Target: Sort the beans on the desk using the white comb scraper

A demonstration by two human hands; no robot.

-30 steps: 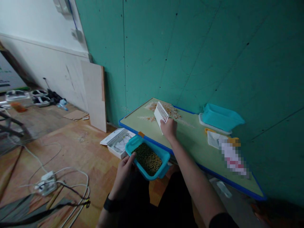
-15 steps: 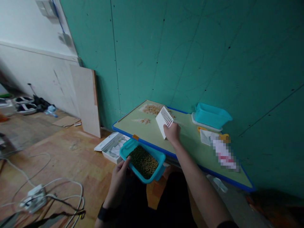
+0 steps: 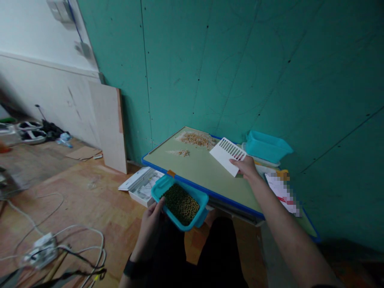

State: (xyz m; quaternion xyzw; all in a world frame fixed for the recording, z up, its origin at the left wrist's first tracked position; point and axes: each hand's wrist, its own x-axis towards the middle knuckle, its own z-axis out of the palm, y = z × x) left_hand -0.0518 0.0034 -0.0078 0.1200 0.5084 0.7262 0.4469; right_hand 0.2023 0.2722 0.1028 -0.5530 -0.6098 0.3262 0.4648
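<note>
No lettering is legible; the sheet is blurred.

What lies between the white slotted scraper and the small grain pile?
In the head view, only bare tabletop separates the white scraper from the small grain pile.

A teal tub stands on the table, a wooden board leans against the wall, cables cross the floor.

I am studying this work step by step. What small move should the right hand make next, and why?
Probably carry the white slotted scraper left and down to the yellow grains: the right hand holds it lifted, clear of them, while the left hand holds the teal tub of green beans at the table's near edge.
</note>
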